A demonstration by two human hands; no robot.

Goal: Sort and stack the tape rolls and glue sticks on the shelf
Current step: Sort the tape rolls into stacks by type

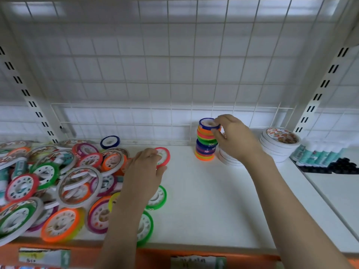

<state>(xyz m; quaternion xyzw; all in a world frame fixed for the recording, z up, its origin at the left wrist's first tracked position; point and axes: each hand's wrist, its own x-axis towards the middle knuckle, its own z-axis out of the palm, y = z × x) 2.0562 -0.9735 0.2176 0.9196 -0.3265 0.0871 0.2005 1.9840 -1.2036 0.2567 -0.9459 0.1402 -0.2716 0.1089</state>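
Shelf [194, 200] is flat white board; our right hand [233, 138] pinches a small blue roll [207, 124] atop the glossy multicolour stack [206, 146]. Our left hand [143, 171] grips a thin red-rimmed roll [165, 156] beside the loose pile [58, 181] of flat rings; glue sticks [318, 154] lie far right

Both arms outstretched, left hand [144, 167] and right hand [233, 138] curled.

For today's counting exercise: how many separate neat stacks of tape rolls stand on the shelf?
3. A stack of small coloured rolls under the right hand; a white stack directly behind that hand, mostly hidden; a wide white stack further right, beside the glue sticks.
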